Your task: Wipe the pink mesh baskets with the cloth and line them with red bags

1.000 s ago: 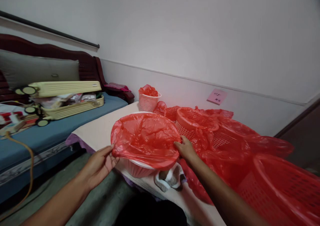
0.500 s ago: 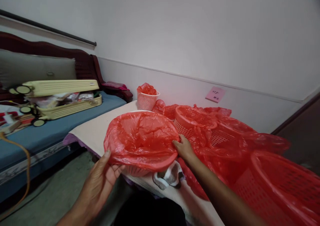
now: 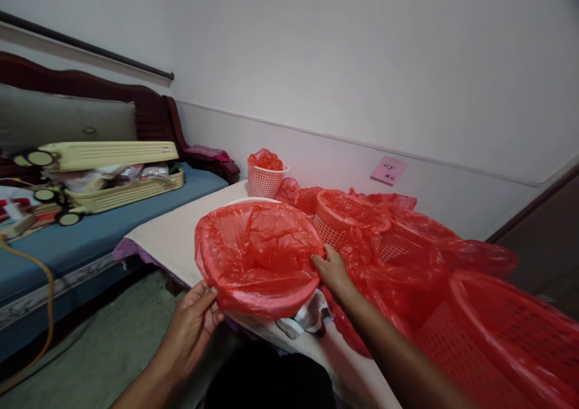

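A red plastic bag (image 3: 262, 252) lines a basket in front of me, and its edge is folded down over the rim. At the near left of that rim, my left hand (image 3: 194, 315) pinches the bag's edge between thumb and fingers. My right hand (image 3: 333, 270) is closed over the right side of the rim, with the thumb on the bag. Most of this basket's wall is hidden by the bag. Just under the near rim, a grey, white and brown cloth (image 3: 310, 315) lies on the pale table cover (image 3: 181, 222).
Several baskets lined with red bags crowd the right side, one large basket (image 3: 456, 336) nearest. A white basket (image 3: 265, 181) holding crumpled red plastic stands at the back. A pink note (image 3: 389, 171) is on the wall. Left is a bed (image 3: 199, 183) with a half-open yellow suitcase (image 3: 122, 195).
My left hand has moved slightly right and its fingers have closed on the bag's edge. The bag's left side now sits further in around the rim. My right hand stays in place.
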{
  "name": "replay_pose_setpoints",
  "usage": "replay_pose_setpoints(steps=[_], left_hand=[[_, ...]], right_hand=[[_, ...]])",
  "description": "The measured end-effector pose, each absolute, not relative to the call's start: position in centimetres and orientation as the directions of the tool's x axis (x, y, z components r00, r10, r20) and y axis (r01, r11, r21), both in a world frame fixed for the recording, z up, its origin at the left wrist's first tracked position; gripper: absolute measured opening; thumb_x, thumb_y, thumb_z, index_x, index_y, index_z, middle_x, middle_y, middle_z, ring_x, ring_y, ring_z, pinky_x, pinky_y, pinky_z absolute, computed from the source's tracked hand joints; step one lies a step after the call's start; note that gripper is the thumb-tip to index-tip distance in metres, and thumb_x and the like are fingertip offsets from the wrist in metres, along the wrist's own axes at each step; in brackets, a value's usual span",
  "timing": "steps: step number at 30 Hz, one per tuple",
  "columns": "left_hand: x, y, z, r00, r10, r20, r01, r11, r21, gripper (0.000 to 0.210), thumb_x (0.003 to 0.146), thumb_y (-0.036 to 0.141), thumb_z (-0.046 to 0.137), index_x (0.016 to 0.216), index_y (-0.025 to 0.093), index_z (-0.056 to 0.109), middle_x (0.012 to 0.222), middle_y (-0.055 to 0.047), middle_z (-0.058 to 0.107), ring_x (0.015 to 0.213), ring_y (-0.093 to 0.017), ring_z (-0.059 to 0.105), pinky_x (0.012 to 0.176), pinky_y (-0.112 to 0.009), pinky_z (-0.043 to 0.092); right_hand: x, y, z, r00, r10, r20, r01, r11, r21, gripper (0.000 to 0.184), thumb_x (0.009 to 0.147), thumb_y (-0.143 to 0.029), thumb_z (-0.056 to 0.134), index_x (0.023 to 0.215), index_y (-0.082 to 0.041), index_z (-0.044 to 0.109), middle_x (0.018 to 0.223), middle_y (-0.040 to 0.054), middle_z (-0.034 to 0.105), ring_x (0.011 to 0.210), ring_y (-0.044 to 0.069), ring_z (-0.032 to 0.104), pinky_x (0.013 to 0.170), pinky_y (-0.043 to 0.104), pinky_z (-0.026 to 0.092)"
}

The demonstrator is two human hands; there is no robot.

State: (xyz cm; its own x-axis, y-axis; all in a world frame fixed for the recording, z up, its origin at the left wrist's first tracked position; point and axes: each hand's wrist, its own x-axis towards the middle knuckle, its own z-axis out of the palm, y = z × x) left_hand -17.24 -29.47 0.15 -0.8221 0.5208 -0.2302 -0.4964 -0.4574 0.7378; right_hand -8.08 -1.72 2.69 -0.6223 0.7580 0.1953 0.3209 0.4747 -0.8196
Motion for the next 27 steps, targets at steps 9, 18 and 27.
replay_pose_setpoints(steps=[9,18,27], left_hand=[[-17.2,-29.7,-0.3,-0.867,0.418,-0.270,-0.452,-0.432,0.780,0.010,0.079,0.011,0.068,0.086,0.016,0.065,0.087,-0.002,0.070,0.067,-0.011,0.066,0.054,-0.021,0.057],[-13.7,-31.8,1.0,-0.840,0.502,-0.204,-0.401,-0.323,0.857,0.029,0.074,0.044,0.077,0.073,0.018,0.064,0.068,0.001,0.058,0.060,-0.010,0.052,0.050,-0.021,0.048],[-13.8,-28.7,1.7,-0.800,0.552,-0.234,-0.466,-0.326,0.823,0.037,0.062,0.041,0.087,0.080,0.016,0.066,0.073,-0.003,0.068,0.066,-0.012,0.064,0.054,-0.019,0.052]], right_hand=[[-7.8,-2.3,2.9,-0.610,0.770,0.188,0.322,0.458,-0.829,0.028,0.067,-0.034,0.048,0.088,-0.019,0.059,0.080,0.0038,0.065,0.072,0.020,0.060,0.061,0.028,0.047],[-7.7,-3.3,2.9,-0.600,0.790,0.125,0.279,0.353,-0.893,0.027,0.071,-0.039,0.053,0.089,-0.019,0.059,0.081,0.0049,0.066,0.071,0.020,0.061,0.058,0.028,0.047],[-7.7,-6.6,3.6,-0.667,0.744,0.029,0.214,0.230,-0.949,0.027,0.081,-0.042,0.051,0.092,-0.018,0.058,0.061,0.0007,0.061,0.043,0.014,0.052,0.039,0.024,0.041]])
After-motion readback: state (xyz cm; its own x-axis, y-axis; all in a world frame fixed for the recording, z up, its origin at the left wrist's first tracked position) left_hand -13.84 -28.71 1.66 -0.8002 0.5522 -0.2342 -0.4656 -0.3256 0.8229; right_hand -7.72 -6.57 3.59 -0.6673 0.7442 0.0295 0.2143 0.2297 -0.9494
